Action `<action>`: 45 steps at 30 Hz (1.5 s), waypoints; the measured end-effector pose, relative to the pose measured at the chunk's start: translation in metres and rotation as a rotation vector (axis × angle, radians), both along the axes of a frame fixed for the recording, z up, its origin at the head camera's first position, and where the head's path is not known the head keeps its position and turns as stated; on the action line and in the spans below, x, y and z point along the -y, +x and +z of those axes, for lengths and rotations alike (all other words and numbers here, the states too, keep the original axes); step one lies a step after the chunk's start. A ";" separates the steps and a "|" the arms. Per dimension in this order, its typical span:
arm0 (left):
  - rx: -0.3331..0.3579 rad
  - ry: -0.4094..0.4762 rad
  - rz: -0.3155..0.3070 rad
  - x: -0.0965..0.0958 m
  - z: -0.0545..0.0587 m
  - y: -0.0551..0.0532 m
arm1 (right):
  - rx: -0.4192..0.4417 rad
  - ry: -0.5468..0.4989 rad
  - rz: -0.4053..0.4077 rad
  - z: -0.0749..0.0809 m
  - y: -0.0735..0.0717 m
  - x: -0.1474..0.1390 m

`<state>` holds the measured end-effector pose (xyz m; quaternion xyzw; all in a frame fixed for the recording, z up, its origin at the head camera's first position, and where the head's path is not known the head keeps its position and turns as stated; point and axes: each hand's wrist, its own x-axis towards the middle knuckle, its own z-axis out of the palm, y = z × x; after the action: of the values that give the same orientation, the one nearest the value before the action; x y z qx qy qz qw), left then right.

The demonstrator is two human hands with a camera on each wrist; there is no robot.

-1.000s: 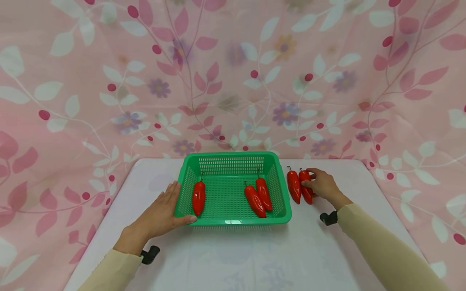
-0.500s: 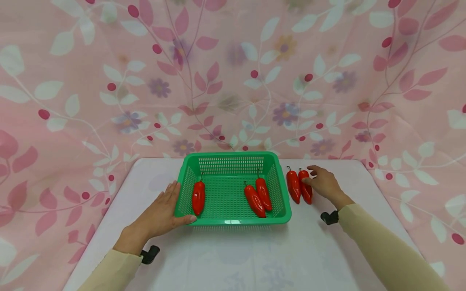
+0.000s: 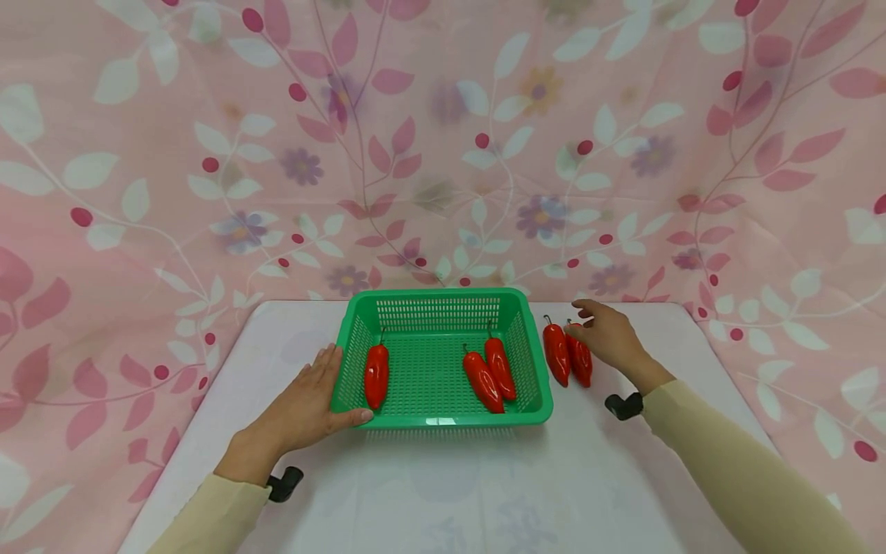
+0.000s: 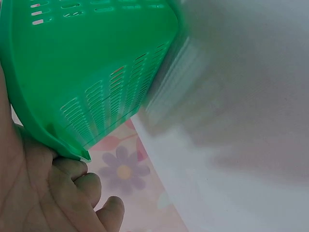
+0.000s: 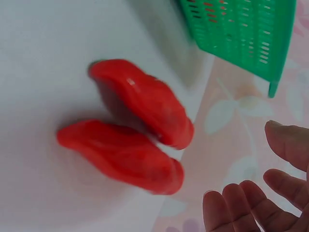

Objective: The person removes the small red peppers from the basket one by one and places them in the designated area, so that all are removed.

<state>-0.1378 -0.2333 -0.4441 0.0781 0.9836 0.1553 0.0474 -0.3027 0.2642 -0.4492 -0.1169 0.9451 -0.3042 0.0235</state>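
Could knock away a pepper (image 3: 581, 365) right of the basket (image 3: 457, 421) by lowering right hand (image 3: 611, 334) askew, with released fingers, as on left hand (image 3: 303, 404).

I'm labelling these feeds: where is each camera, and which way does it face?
Head: on the person's head, facing forward and down at the rectangular green plastic basket on the white table; the left hand, right hand and beige sleeves show.
Left wrist: on that wrist, facing the basket's side; part of that hand shows.
Right wrist: on that wrist, facing two long glossy red peppers outside the basket; part of that hand shows.
Head and right wrist share those peppers.
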 end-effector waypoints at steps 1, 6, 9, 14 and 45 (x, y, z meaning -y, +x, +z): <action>0.000 0.002 0.001 0.000 0.000 0.000 | -0.005 -0.002 0.006 0.003 0.001 0.002; 0.005 0.008 0.004 0.000 -0.001 0.001 | -0.020 -0.012 0.034 0.016 0.005 0.014; 0.007 0.005 0.003 0.000 -0.001 0.001 | -0.023 -0.026 0.051 0.024 0.007 0.022; 0.008 0.009 0.001 0.000 0.000 0.001 | -0.039 -0.036 0.096 0.039 0.009 0.040; 0.012 0.017 -0.002 0.001 -0.001 0.000 | 0.140 -0.015 0.404 0.037 0.004 0.138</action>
<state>-0.1374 -0.2340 -0.4450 0.0787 0.9819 0.1641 0.0527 -0.2990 0.1258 -0.4121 -0.2825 0.8963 -0.3075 0.1490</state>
